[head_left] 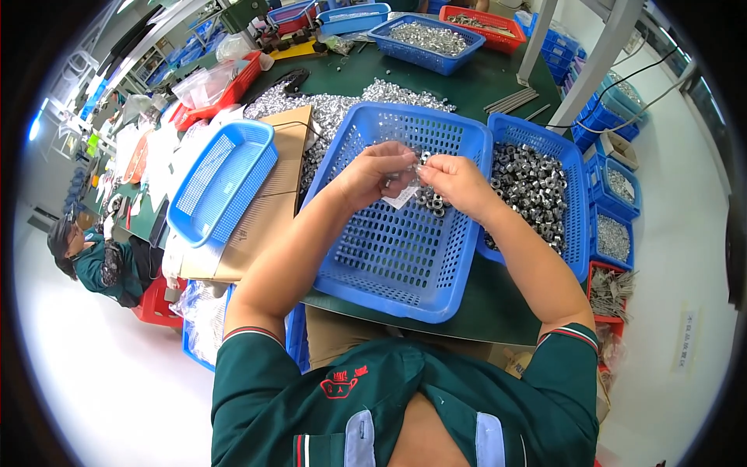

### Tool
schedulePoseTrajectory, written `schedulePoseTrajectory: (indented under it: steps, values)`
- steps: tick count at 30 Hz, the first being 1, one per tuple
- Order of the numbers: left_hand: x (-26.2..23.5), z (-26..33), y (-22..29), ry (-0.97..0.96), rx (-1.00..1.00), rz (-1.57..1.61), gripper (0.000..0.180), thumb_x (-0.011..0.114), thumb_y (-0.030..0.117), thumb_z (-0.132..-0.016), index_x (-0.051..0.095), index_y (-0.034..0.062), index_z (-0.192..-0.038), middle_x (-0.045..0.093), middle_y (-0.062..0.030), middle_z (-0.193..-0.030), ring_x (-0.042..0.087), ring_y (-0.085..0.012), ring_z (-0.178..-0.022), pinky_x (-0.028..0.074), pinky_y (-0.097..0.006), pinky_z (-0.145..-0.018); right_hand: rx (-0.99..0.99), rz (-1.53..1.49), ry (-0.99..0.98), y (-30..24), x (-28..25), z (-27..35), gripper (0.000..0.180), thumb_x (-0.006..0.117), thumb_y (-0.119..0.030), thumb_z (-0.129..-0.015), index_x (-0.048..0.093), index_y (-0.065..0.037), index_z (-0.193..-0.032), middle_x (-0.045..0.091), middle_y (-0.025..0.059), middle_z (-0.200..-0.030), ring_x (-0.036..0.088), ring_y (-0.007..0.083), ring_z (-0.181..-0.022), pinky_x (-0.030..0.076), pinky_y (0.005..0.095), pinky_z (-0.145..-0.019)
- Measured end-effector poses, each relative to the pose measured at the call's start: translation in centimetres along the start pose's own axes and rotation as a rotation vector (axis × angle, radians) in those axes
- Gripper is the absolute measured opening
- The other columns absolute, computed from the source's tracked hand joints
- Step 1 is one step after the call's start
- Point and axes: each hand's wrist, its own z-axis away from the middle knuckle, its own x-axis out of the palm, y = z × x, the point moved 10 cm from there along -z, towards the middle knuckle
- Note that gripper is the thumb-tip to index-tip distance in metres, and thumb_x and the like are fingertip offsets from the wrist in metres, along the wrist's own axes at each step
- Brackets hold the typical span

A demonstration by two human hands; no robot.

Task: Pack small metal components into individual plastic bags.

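Note:
My left hand [375, 173] and my right hand [459, 184] meet above a large blue perforated basket [381, 268]. Both are closed, fingers pinching a small clear plastic bag between them. A white label [401, 198] hangs from the bag below my left fingers. Under my hands, several small dark and silver metal nut-like pieces [433, 204] lie in the basket; my fingers partly cover them. To the right of my right hand stands another blue basket [577, 210], filled with similar metal nut-like pieces [529, 191].
An empty-looking blue basket [226, 183] rests on cardboard [268, 222] at the left. Loose shiny metal parts [311, 117] spread across the green table [358, 74]. Blue [389, 53] and red [510, 39] trays stand farther back. A co-worker [101, 257] sits at far left.

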Motion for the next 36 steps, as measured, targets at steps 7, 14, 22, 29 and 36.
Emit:
schedulePoseTrajectory:
  steps: [7, 14, 22, 29, 36]
  values:
    - [-0.4, 0.0, -0.5, 0.022, -0.044, -0.057, 0.015, 0.058, 0.018, -0.088, 0.052, 0.0052, -0.086, 0.051, -0.0031, -0.067, 0.042, -0.008, -0.05, 0.027, -0.02, -0.041, -0.582, 0.76, 0.213, -5.5, 0.7, 2.2, 0.02, 0.058, -0.02, -0.083, 0.053, -0.005, -0.07, 0.058, 0.0094, -0.06, 0.058, 0.0269, -0.053, 0.044, 0.0379, -0.048]
    - [1.0, -0.7, 0.2, -0.005, -0.019, -0.064, 0.012, 0.053, 0.018, -0.092, 0.05, 0.0074, -0.087, 0.049, -0.0028, -0.067, 0.04, -0.0081, -0.053, 0.028, -0.02, -0.045, -0.41, 0.458, 0.241, -4.3, -1.4, 1.7, 0.022, 0.056, -0.023, -0.085, 0.055, -0.005, -0.074, 0.061, 0.0128, -0.067, 0.059, 0.0349, -0.062, 0.045, 0.0421, -0.054]
    - [2.5, 0.2, 3.6, 0.01, 0.137, -0.447, 0.012, 0.054, 0.016, -0.09, 0.051, 0.0046, -0.089, 0.05, 0.0, -0.069, 0.041, -0.0055, -0.056, 0.03, -0.019, -0.049, 0.343, -0.793, -0.23, 1.4, 2.6, 1.2, 0.026, 0.05, -0.023, -0.092, 0.049, -0.004, -0.075, 0.033, -0.0039, -0.05, 0.024, 0.0046, -0.036, 0.018, 0.0222, -0.033]
    - [11.3, -5.5, 9.3, -0.008, 0.271, -1.003, 0.019, 0.055, 0.018, -0.089, 0.056, 0.0044, -0.101, 0.052, 0.0004, -0.07, 0.043, -0.0049, -0.057, 0.033, -0.019, -0.048, -0.266, 0.733, -0.306, -1.6, 5.8, 1.2, 0.041, 0.045, -0.035, -0.088, 0.063, 0.0, -0.081, 0.063, 0.0222, -0.083, 0.061, 0.0373, -0.086, 0.046, 0.0454, -0.078]
    - [16.2, -14.9, -1.6, -0.273, -0.015, -1.174, 0.018, 0.06, 0.017, -0.083, 0.062, 0.0056, -0.096, 0.058, -0.0032, -0.066, 0.056, -0.0095, -0.056, 0.046, -0.024, -0.048, -0.343, 0.253, -0.241, -4.6, 4.2, 2.0, 0.032, 0.051, -0.029, -0.087, 0.061, -0.002, -0.102, 0.062, 0.0201, -0.103, 0.057, 0.0327, -0.102, 0.042, 0.0388, -0.088]
